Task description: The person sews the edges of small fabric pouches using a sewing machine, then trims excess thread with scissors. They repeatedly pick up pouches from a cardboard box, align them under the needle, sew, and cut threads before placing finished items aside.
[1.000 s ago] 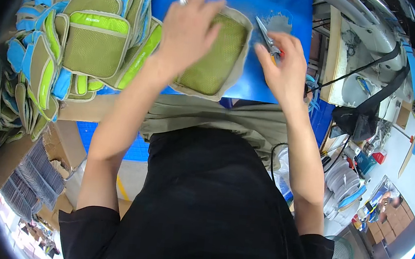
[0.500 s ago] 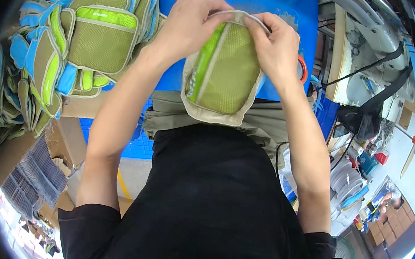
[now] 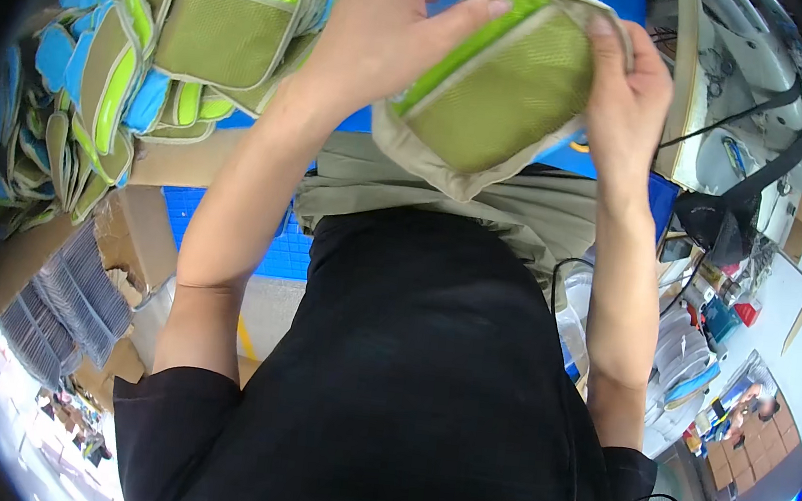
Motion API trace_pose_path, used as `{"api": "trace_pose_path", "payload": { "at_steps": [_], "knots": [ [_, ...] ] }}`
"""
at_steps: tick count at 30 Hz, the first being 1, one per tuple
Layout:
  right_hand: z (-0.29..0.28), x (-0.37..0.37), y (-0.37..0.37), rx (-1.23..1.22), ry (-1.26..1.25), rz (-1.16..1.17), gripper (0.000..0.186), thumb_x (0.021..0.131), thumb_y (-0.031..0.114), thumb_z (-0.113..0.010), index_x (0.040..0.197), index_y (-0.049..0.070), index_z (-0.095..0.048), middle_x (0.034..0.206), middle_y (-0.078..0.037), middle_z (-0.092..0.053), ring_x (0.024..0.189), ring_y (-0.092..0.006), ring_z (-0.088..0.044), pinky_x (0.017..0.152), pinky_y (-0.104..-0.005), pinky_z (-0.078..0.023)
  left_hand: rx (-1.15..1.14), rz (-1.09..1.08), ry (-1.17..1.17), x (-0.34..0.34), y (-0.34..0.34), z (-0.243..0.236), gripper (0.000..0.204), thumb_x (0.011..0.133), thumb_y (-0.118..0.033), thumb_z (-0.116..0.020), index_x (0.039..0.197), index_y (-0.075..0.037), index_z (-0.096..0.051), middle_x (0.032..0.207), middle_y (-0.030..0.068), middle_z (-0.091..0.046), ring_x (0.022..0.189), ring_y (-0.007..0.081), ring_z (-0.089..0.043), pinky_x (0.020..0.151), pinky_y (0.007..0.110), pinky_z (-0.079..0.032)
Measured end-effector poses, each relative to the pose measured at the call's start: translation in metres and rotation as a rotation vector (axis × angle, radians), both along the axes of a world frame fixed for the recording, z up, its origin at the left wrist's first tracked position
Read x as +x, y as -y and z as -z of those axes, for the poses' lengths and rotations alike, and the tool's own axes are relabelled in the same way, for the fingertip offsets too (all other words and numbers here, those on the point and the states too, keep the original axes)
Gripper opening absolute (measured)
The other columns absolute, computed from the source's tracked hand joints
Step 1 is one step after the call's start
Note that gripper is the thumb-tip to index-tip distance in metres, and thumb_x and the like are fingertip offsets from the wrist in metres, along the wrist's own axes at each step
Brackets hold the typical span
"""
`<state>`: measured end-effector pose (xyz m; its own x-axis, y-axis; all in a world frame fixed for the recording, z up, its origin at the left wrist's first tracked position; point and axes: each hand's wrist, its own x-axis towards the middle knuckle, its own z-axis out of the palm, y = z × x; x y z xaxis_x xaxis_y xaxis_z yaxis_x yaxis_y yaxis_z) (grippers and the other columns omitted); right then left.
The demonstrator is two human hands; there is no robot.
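A rounded olive-green fabric pouch (image 3: 507, 97) with a mesh front, a bright lime strip and beige edging is held up tilted between my hands. My left hand (image 3: 378, 41) has its thumb pressed on the lime strip near the upper edge; its other fingers are bent and partly cut off at the top of the view. At the pouch's right edge, my right hand (image 3: 633, 94) pinches the trim, thumb in front and fingers behind. Some blue material shows along the pouch's rim. Its underside is hidden.
A heap of similar green and blue pouches (image 3: 229, 31) lies at the left, beside cardboard (image 3: 178, 161). The blue work surface (image 3: 346, 120) is behind the pouch. A pale machine (image 3: 744, 52) stands at the right. Khaki cloth (image 3: 540, 206) lies across my lap.
The pouch has moved up and to the right and is turned clockwise. My right hand has shifted from its top edge to its right side, and my hands are farther apart.
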<state>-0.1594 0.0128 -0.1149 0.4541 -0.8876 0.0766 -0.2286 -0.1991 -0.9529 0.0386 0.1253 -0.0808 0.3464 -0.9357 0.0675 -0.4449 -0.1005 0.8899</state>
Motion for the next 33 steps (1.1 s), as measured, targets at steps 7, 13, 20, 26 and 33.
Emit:
{"api": "trace_pose_path", "payload": {
  "at_steps": [7, 13, 20, 26, 33],
  "knots": [
    [0.003, -0.016, 0.01, 0.214, 0.195, 0.038, 0.029, 0.106, 0.026, -0.061, 0.115, 0.0, -0.07, 0.104, -0.004, -0.074, 0.091, -0.0076, -0.065, 0.082, -0.0224, -0.051, 0.023, -0.028, -0.192, 0.002, -0.018, -0.001, 0.037, 0.095, -0.02, -0.074, 0.122, 0.005, -0.067, 0.102, 0.0125, -0.071, 0.087, 0.0151, -0.067, 0.076, 0.029, -0.055],
    [0.007, -0.015, 0.012, 0.266, 0.239, 0.029, 0.029, 0.106, 0.025, -0.06, 0.117, 0.0, -0.07, 0.107, -0.005, -0.074, 0.094, -0.0092, -0.066, 0.084, -0.0239, -0.052, 0.047, -0.03, -0.27, 0.004, -0.017, 0.005, 0.038, 0.096, -0.021, -0.074, 0.123, 0.005, -0.067, 0.101, 0.0114, -0.072, 0.086, 0.0131, -0.067, 0.075, 0.029, -0.055],
    [0.0, -0.001, -0.01, 0.307, 0.248, 0.027, 0.03, 0.104, 0.025, -0.063, 0.121, 0.0, -0.067, 0.11, -0.005, -0.073, 0.095, -0.01, -0.066, 0.085, -0.025, -0.052, -0.145, 0.035, -0.054, -0.005, -0.008, 0.005, 0.036, 0.093, -0.009, -0.071, 0.126, 0.003, -0.065, 0.109, 0.0125, -0.072, 0.096, 0.0157, -0.068, 0.086, 0.03, -0.054],
    [-0.001, -0.014, -0.015, 0.208, -0.009, -0.17, 0.049, 0.087, -0.005, -0.06, 0.136, -0.002, -0.056, 0.127, -0.011, -0.064, 0.11, -0.0132, -0.063, 0.092, -0.0248, -0.05, -0.078, -0.025, -0.058, 0.001, 0.002, -0.001, 0.039, 0.086, 0.007, -0.068, 0.125, 0.001, -0.066, 0.103, 0.0127, -0.071, 0.095, 0.0178, -0.067, 0.088, 0.03, -0.053],
    [0.004, -0.027, -0.011, 0.208, 0.015, -0.253, 0.057, 0.081, -0.011, -0.052, 0.137, -0.002, -0.056, 0.129, -0.013, -0.062, 0.121, -0.0177, -0.06, 0.103, -0.0288, -0.046, -0.161, 0.018, 0.017, -0.006, 0.007, -0.005, 0.037, 0.081, 0.012, -0.067, 0.118, 0.003, -0.069, 0.098, 0.0136, -0.071, 0.091, 0.0199, -0.068, 0.083, 0.031, -0.053]
  ]
}}
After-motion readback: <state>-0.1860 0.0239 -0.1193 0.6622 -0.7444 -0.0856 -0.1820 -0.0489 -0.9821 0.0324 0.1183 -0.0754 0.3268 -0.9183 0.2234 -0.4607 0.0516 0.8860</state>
